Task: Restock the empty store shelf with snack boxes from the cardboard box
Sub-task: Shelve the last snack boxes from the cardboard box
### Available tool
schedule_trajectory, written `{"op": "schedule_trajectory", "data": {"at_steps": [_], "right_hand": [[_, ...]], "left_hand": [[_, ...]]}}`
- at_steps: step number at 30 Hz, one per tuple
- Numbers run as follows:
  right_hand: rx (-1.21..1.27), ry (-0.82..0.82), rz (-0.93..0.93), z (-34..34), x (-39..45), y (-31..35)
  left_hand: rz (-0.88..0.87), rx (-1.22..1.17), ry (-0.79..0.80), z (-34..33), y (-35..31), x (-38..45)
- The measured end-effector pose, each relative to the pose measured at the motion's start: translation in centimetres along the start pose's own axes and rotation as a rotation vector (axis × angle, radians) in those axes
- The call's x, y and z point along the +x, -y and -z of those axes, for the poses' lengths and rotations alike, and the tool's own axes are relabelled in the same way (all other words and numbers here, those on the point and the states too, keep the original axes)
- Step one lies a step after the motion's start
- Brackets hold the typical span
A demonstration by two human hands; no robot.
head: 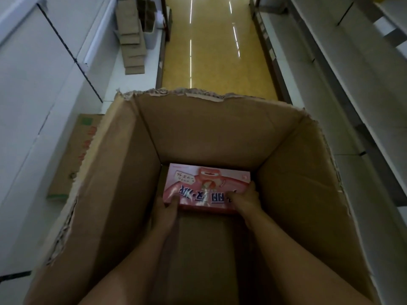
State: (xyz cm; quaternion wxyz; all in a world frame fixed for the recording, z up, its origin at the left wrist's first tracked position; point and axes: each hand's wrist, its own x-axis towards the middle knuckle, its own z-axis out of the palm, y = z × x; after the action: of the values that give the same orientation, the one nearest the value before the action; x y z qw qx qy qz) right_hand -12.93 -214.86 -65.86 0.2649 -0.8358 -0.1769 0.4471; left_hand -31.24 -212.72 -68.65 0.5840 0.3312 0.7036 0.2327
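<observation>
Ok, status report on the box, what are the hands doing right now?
Left hand and right hand both gripping the pink snack box. It sits at the bottom of the cardboard box. Nothing blocking the lift.

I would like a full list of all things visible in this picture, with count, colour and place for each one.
cardboard box: one, brown, open with torn top edges, on the floor in the aisle, directly below the camera.
snack box: one, pink with a cartoon figure and blue letters, at the bottom of the cardboard box against its far wall.
flat cardboard pieces: several, brown, stacked on the shelf at upper left.
printed carton: one, brown with red and green print, to the left of the cardboard box.
shelves: white, along both sides of the aisle.
floor: yellow, shiny, between the shelves.
left hand: grips the snack box's near left corner.
right hand: grips the snack box's near right side.
</observation>
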Motion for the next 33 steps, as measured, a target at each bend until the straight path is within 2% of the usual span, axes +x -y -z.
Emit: {"op": "schedule_trajectory", "data": {"at_steps": [5, 9, 14, 17, 20, 26, 31, 33], "right_hand": [[-0.139, 0.005, -0.03, 0.3, -2.5, -0.4], [-0.215, 0.064, -0.07, 1.3, -5.1, -0.5], [-0.201, 0.158, -0.102, 3.3, -10.0, -1.6], [-0.221, 0.271, -0.049, 4.8, -13.8, -1.2], [-0.265, 0.372, 0.05, 6.2, -16.8, -0.4], [0.124, 0.461, 0.109, 11.2, -24.5, 2.3], [0.254, 0.536, 0.143, 15.4, -29.7, 1.6], [0.321, 0.513, 0.157, 16.6, -31.7, 1.2]], "left_hand": [[0.04, -0.186, -0.094, 0.5, 0.5, -2.4], [0.109, -0.399, -0.101, 1.3, -1.0, -5.4], [0.007, -0.36, -0.104, 3.0, -3.4, -10.2], [-0.056, -0.303, -0.131, 4.6, -5.6, -13.2], [-0.11, -0.258, -0.08, 6.2, -8.0, -16.5], [-0.152, -0.26, 0.118, 8.3, -11.8, -23.0], [-0.176, -0.268, 0.169, 6.1, -13.9, -30.1], [-0.204, -0.247, 0.183, 4.9, -14.2, -33.0]]}}
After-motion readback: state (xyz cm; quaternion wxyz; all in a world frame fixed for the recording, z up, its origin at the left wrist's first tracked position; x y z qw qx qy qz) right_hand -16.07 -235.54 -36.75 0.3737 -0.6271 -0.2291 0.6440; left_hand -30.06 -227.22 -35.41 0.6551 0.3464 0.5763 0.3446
